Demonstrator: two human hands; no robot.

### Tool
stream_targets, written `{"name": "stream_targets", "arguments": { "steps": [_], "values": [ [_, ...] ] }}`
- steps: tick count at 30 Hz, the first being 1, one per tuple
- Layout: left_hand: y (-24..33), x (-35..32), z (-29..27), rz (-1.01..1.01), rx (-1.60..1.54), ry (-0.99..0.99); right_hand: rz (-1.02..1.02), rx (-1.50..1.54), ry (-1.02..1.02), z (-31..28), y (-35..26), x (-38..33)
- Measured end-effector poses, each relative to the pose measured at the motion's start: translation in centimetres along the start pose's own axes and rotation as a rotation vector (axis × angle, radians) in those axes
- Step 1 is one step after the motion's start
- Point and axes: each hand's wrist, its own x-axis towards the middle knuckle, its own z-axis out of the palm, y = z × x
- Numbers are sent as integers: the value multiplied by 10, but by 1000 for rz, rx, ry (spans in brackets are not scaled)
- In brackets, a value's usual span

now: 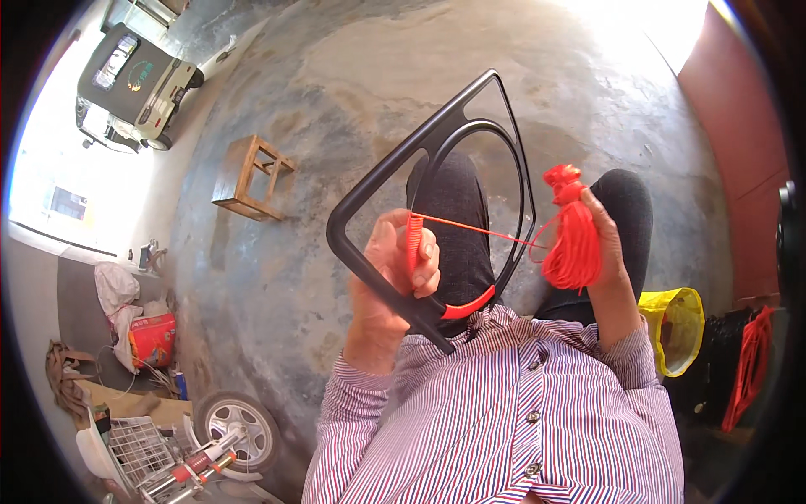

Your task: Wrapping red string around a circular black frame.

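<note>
A black frame (pixel 389 175) with a pointed top and a rounded inner ring is held up over my lap. My left hand (pixel 395 265) has its fingers curled round the ring's left side, where red cord (pixel 414 239) is wound in tight turns. Another red wrapped stretch (pixel 468 304) covers part of the ring's lower right. From the turns a single strand runs taut to the right. My right hand (pixel 606 239) grips a looped bundle of red cord (pixel 573 244), knotted at its top. The bundle hangs just right of the frame, apart from it.
A wooden stool (pixel 243 176) stands on the concrete floor to the left. A three-wheeler (pixel 130 84) is parked at the far left. A toppled-looking wheeled vehicle (pixel 235 433) lies lower left near a red bag (pixel 153 340). At right are a yellow bag (pixel 684 332) and more red cord (pixel 747 370).
</note>
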Motion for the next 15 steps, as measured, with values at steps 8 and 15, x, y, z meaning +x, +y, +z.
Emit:
{"name": "stream_targets", "arguments": {
  "steps": [8,15],
  "values": [
    [3,-2,13,-213,219,-126,-30,-813,-212,24,32,14],
    [-11,-1,39,-28,406,-87,-254,-1122,-274,63,32,39]
  ]
}}
